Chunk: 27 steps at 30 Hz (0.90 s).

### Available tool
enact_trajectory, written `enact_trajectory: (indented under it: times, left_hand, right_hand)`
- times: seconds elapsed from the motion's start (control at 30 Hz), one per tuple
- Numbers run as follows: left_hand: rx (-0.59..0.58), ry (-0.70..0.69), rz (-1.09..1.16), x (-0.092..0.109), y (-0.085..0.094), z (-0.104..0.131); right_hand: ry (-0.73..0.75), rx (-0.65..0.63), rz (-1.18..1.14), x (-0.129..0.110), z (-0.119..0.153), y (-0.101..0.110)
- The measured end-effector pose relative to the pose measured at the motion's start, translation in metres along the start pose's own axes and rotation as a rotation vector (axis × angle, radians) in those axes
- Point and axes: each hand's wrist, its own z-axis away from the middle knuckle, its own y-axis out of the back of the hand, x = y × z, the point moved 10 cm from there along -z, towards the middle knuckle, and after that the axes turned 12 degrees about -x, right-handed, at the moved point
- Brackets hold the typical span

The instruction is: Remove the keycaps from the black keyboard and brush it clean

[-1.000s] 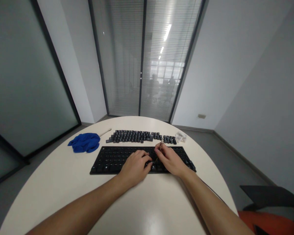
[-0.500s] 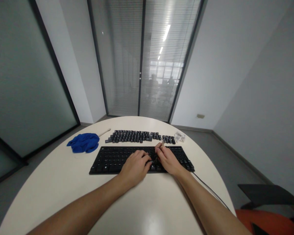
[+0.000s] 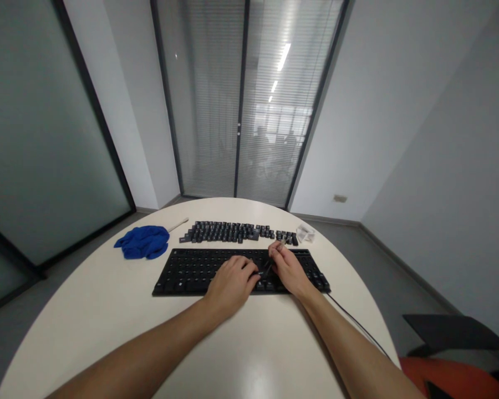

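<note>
I judge delicate key work in hand, calling for steadiness, at the long black plastic keyboard [image 3: 187, 271] on the round white worktop [image 3: 108, 305]: above it my right hand [image 3: 290, 270] pinches a thin wire tool [image 3: 268, 269]; my left hand's [image 3: 228, 284] grip I cannot tell.
</note>
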Motion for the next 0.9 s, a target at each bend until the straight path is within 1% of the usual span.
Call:
enact_trajectory:
  times: [0.17, 0.33, 0.5, 0.57, 0.67, 0.77, 0.9]
  left_hand:
    - [0.050, 0.007, 0.059, -0.003, 0.001, 0.003]
    - [0.071, 0.031, 0.116, -0.007, 0.003, 0.004]
    - [0.074, 0.046, 0.128, -0.010, 0.003, 0.004]
    - [0.072, 0.050, 0.129, -0.010, 0.003, 0.004]
    - [0.074, 0.064, 0.126, -0.011, 0.003, 0.003]
    - [0.092, 0.111, 0.131, -0.016, 0.006, 0.003]
    - [0.102, 0.183, 0.140, -0.024, 0.007, 0.005]
  right_hand:
    - [0.051, -0.005, 0.026, -0.009, 0.001, 0.001]
    - [0.135, -0.004, 0.235, -0.028, 0.005, 0.000]
    - [0.118, -0.081, 0.411, -0.037, 0.005, -0.011]
    - [0.113, -0.074, 0.448, -0.039, 0.006, -0.011]
    - [0.100, -0.025, 0.463, -0.039, 0.007, -0.004]
    - [0.084, 0.022, 0.448, -0.034, 0.007, 0.006]
    - [0.076, 0.111, 0.335, -0.025, 0.009, 0.023]
